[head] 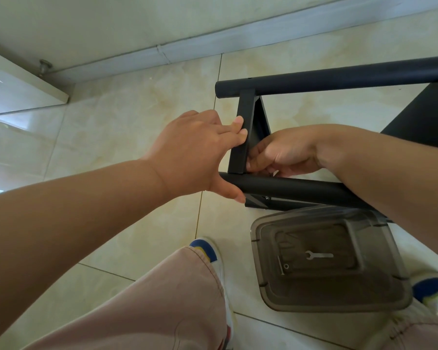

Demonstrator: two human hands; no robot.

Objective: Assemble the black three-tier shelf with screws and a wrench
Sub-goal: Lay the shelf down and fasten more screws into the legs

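Note:
The black shelf frame lies on the tiled floor: a far round tube (339, 78), a near round tube (296, 188), and a flat cross panel (243, 127) joining their left ends. My left hand (197, 152) grips the panel's left edge with its fingers, the thumb resting under the near tube's end. My right hand (283, 152) is curled against the panel's right side where it meets the near tube; a small metal piece shows under its fingers, too hidden to identify. A silver wrench (319, 255) lies in a smoky plastic tray (263, 281) below the frame.
A washer and a long bolt (283, 266) lie in the tray beside the wrench. My legs and blue-toed shoes (208, 248) stand either side of the tray. A wall skirting (137, 59) runs behind, and a white cabinet (18, 89) with a foot sits at far left.

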